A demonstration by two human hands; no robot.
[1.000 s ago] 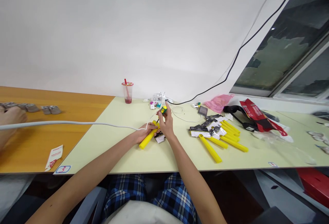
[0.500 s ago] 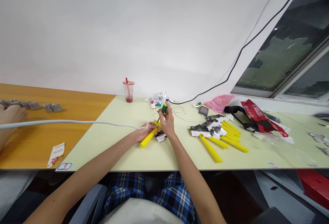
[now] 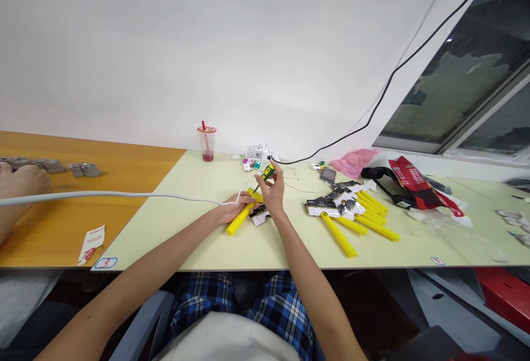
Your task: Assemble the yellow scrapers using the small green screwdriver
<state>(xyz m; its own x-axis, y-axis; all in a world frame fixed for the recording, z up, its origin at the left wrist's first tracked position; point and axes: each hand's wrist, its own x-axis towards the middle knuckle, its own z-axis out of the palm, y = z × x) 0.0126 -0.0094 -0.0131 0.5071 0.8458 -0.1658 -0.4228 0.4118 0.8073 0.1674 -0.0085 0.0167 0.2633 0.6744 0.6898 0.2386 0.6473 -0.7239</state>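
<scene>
My left hand point(image 3: 230, 212) is closed on a yellow tool handle point(image 3: 237, 223) lying slantwise at the table's middle. In my right hand point(image 3: 272, 191) is a small screwdriver point(image 3: 268, 171) with a green and yellow grip. Its shaft points down and left to the upper end of the yellow handle; whether the tip touches it I cannot tell. A black and white card point(image 3: 260, 214) hangs at the yellow handle, partly behind my fingers. A white cord crosses in front of my left hand.
Several yellow handles point(image 3: 339, 237) with black and white cards lie to the right. Beyond them are a pink plastic bag point(image 3: 354, 162) and a red package point(image 3: 414, 184). A drink cup point(image 3: 207, 144) stands near the wall. Another person's hand point(image 3: 22, 185) is at the left table.
The screwdriver's grip leans a little further right and my right hand has turned slightly. My left hand keeps its hold on the yellow handle. The whole view has shifted slightly.
</scene>
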